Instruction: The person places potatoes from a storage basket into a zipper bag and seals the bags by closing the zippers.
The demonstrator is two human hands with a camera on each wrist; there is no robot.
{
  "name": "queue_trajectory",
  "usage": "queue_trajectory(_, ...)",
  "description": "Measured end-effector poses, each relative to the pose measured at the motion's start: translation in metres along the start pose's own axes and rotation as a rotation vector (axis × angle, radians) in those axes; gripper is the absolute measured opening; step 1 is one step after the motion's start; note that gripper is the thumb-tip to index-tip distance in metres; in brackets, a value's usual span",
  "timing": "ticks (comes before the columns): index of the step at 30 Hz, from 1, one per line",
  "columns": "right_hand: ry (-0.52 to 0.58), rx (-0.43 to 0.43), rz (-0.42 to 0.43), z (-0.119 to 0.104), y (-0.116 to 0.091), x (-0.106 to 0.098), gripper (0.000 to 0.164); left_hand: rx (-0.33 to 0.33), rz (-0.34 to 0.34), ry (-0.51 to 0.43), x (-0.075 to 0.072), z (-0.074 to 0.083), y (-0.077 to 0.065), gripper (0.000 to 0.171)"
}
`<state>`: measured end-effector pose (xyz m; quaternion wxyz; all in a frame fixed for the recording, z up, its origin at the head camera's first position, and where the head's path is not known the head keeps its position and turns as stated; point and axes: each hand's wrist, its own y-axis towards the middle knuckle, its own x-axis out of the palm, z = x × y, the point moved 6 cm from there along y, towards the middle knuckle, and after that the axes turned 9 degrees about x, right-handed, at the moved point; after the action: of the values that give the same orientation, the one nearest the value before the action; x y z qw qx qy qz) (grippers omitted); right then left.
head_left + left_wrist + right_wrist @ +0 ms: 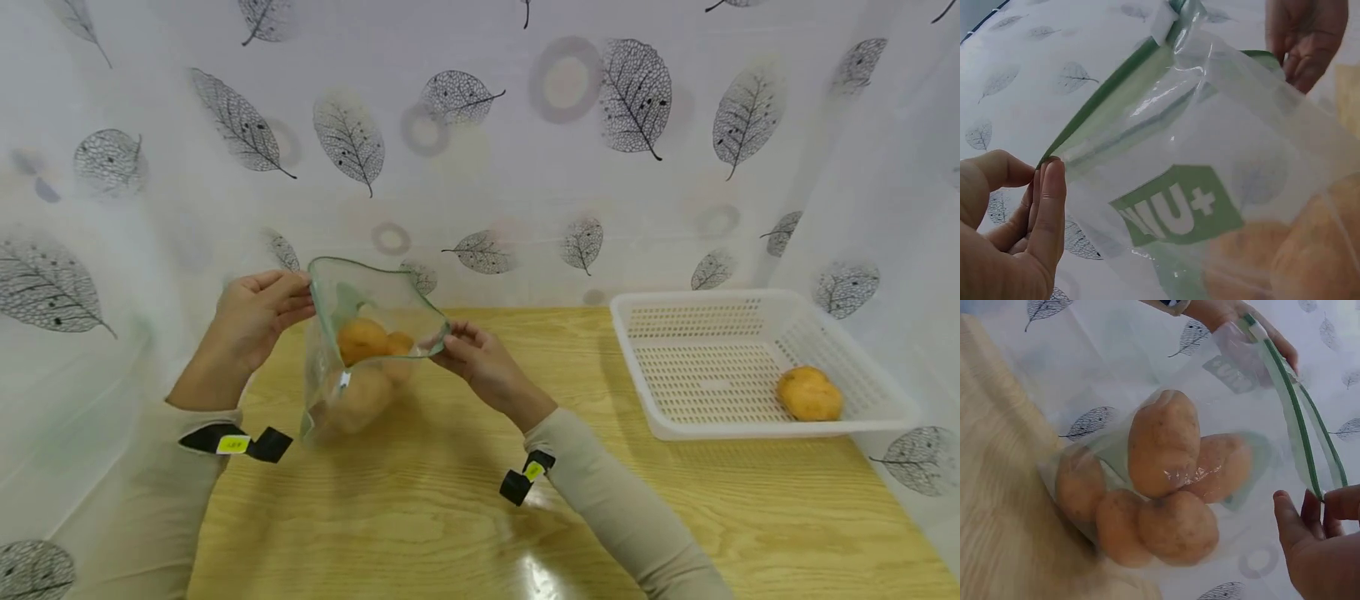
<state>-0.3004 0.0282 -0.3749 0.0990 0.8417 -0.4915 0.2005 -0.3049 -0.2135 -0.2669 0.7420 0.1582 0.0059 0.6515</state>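
A clear zip bag (1235, 481) with a green-edged mouth holds several potatoes (1163, 444) and stands on the table at the left of the head view. My left hand (251, 321) pinches one corner of the bag's mouth between thumb and fingers. At the opposite corner, my right hand (483, 367) pinches the rim. Between the two hands the mouth gapes. A white slider (1163, 22) sits on the green zip edge in the left wrist view. Green printing (1179, 203) marks the bag's side.
To the right on the wooden table (450, 517) stands a white slotted plastic basket (637, 367) with one potato (810, 393) in its near right corner. A white curtain (480, 167) with leaf prints hangs behind and around the table.
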Motion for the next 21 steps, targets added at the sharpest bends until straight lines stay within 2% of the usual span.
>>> queue_trajectory(2,0.032,0.012,0.061,-0.006,0.001,-0.004,0.013,0.045,0.042,-0.036,-0.007,0.009,0.002,0.009)
queue_trajectory(5,0.056,0.028,0.131,-0.016,0.004,-0.007,0.013,0.060,0.073,-0.084,-0.013,0.018,0.004,0.009)
queue_trajectory(11,0.021,0.031,0.165,-0.029,0.005,-0.006,0.013,0.059,0.087,-0.150,-0.014,0.023,0.005,0.010)
queue_trajectory(15,-0.023,0.046,0.186,-0.026,0.003,-0.012,0.016,0.037,0.073,-0.131,-0.008,0.015,0.004,0.010)
queue_trajectory(21,-0.055,0.109,0.253,-0.010,-0.007,-0.039,0.022,-0.013,-0.011,-0.099,0.015,-0.006,0.002,0.008)
